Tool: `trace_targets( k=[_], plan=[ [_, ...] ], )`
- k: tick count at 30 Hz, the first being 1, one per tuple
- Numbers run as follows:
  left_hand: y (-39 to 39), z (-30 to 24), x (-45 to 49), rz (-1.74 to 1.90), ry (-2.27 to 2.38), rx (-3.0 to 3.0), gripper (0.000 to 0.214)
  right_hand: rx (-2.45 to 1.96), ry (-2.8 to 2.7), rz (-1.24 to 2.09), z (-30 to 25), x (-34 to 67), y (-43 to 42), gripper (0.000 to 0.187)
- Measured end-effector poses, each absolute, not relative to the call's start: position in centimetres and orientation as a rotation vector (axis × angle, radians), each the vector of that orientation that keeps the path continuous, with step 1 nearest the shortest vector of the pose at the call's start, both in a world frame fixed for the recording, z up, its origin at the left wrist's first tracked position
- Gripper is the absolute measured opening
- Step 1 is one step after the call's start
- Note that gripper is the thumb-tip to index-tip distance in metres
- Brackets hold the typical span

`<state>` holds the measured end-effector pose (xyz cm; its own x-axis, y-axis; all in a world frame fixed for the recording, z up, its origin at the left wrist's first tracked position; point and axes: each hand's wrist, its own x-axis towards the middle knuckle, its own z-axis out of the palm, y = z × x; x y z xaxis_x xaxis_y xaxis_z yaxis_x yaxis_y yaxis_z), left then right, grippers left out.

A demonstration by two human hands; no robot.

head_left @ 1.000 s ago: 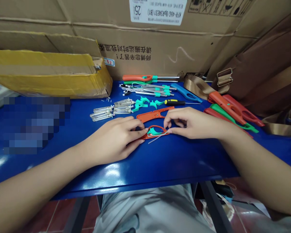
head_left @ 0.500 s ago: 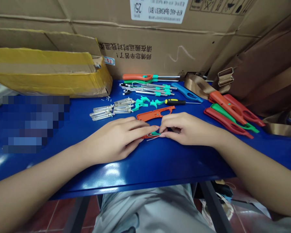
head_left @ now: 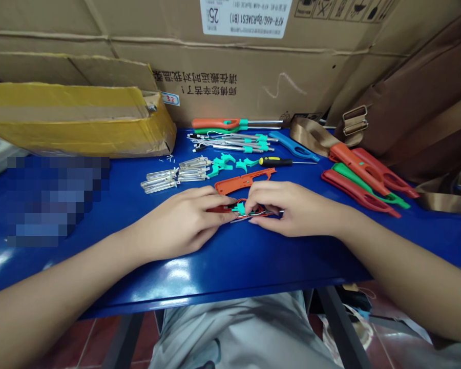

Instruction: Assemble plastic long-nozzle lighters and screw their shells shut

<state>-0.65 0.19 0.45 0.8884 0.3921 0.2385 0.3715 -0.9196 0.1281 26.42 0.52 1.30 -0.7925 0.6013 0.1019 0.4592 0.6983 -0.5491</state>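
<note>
An orange lighter casing half (head_left: 216, 209) lies on the blue table between my hands, with a teal trigger piece (head_left: 238, 208) and thin metal parts in it. My left hand (head_left: 184, 218) closes around its left end, thumb on the near side. Fingers of my right hand (head_left: 288, 207) are bent and closed at the right part of the casing, against the teal piece; they hide much of it. A metal rod (head_left: 280, 211) shows beyond my right fingertips. Just behind lies a second orange casing half (head_left: 236, 184).
Transparent fuel tanks (head_left: 159, 182), teal triggers (head_left: 223, 163), lighter tubes (head_left: 249, 143) and a yellow-black screwdriver (head_left: 276, 161) lie behind. Coloured casings (head_left: 361, 200) lie at right. A yellow-taped carton (head_left: 80, 138) stands at left, a big cardboard box (head_left: 223, 56) at the back.
My left fingers have drawn back to the left, uncovering more of the teal piece. My right fingertips have shifted slightly left over the casing. The view has tilted a little.
</note>
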Motion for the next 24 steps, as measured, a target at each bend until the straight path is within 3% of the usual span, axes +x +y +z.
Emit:
trace_targets(
  k=[5, 18, 24],
  plan=[
    [0.1, 0.5, -0.7, 0.421, 0.581, 2.994, 0.034, -0.825, -2.729, 0.483, 1.1, 26.0, -0.1, 0.008],
    [0.0, 0.4, -0.6, 0.491, 0.579, 2.931, 0.034, -1.091, -2.44, 0.835, 2.1, 26.1, 0.1, 0.001],
    [0.1, 0.3, -0.6, 0.483, 0.555, 2.975, 0.035, -1.206, -2.285, 1.281, 3.2, 26.5, 0.1, 0.006]
  ],
)
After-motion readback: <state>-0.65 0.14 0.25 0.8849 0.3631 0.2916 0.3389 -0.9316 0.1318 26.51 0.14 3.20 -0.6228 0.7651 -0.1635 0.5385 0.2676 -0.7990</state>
